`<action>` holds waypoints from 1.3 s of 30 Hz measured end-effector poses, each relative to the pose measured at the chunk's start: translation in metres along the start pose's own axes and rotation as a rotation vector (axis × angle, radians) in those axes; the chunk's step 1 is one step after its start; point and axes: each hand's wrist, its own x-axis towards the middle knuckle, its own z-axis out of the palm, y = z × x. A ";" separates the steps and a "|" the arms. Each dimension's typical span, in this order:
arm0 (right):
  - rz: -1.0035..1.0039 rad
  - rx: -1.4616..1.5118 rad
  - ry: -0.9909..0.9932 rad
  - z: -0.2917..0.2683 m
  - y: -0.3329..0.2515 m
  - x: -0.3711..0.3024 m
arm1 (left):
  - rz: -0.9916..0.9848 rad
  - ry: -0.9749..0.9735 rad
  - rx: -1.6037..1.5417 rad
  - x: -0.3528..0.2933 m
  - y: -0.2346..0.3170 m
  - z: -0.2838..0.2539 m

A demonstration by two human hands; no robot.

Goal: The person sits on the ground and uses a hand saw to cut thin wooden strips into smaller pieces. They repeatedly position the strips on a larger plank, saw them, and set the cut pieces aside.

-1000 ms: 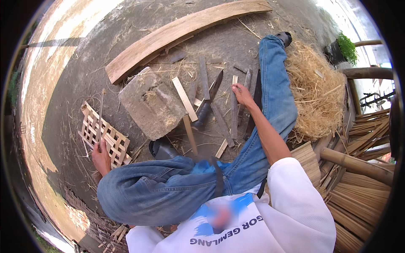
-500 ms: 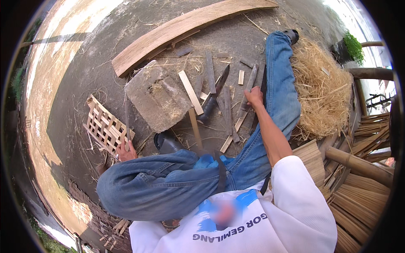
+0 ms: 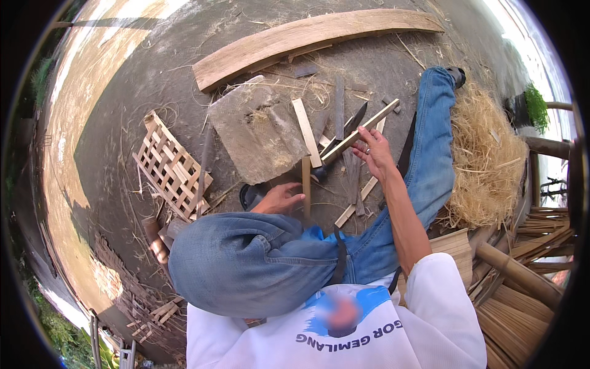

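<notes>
My right hand [image 3: 375,152] grips a narrow bamboo strip [image 3: 384,112] between thumb and fingers, its length slanting from lower left to upper right. Left of it, my left hand [image 3: 281,200] hangs over my bent leg, fingers apart and holding nothing, near an upright wooden strip [image 3: 306,184]. Beneath the held bamboo lies a dark-bladed knife [image 3: 356,118], partly covered by it. A pale flat strip [image 3: 306,130] leans by the concrete block [image 3: 255,138]. Farther left rests a woven bamboo panel [image 3: 173,165], with a long dark strip [image 3: 205,163] beside it.
A long curved plank [image 3: 307,35] lies across the far side. Bamboo shavings [image 3: 488,157] form a heap right of my stretched leg. Bundled bamboo sticks [image 3: 513,313] and a bamboo pole [image 3: 519,267] stand at lower right. Dark slats [image 3: 340,107] lie scattered ahead.
My right hand has raised a bamboo strip from among the pieces on the ground. My left hand has left the woven panel's side and moved right, toward the block. The view has shifted.
</notes>
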 end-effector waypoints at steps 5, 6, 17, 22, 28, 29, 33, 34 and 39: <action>-0.035 -0.147 -0.074 0.013 0.001 -0.010 | 0.107 -0.137 -0.082 0.015 0.002 -0.004; -0.030 -0.153 -0.109 0.016 0.002 -0.009 | 0.168 -0.124 -0.112 0.011 0.005 -0.006; 0.052 0.136 -0.245 0.161 0.086 -0.002 | 0.509 0.909 -0.391 -0.115 0.087 -0.160; 0.065 -0.309 -0.170 0.186 0.092 0.004 | 0.432 0.999 0.146 -0.096 0.092 -0.161; -0.142 -0.389 -0.089 0.164 0.073 -0.027 | 0.588 0.917 0.584 -0.028 0.043 -0.107; -0.151 -0.290 -0.073 0.154 0.069 -0.030 | 0.580 0.906 0.560 -0.020 0.046 -0.096; -0.080 -0.048 -0.174 0.140 0.058 -0.021 | 0.573 0.885 0.564 -0.003 0.049 -0.066; -0.093 -0.085 -0.174 0.134 0.063 -0.006 | 0.554 0.855 0.556 -0.002 0.052 -0.061; -0.130 -0.077 -0.146 0.130 0.064 0.025 | 0.716 1.196 0.497 -0.019 0.043 -0.061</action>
